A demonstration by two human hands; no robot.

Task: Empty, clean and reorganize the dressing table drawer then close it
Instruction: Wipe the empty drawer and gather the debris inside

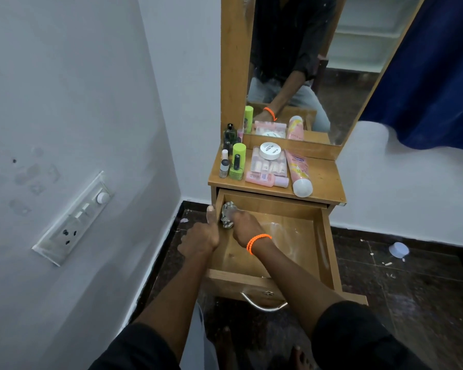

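Drawer (pixel 273 249) is pulled out and bare. Right hand (pixel 245 225) squeezes a cloth (pixel 229 213) into its far left corner to wipe; left hand (pixel 202 236) grips the left wall, keeping it steady.

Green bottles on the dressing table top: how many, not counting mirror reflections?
2: a tall lime bottle near the mirror, and a small green nail-polish bottle directly in front of it. Others may be hidden behind.

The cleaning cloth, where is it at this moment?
In the head view, the cloth is inside the open drawer, in its far left corner, held by the right hand, beside the left hand on the drawer's left wall.
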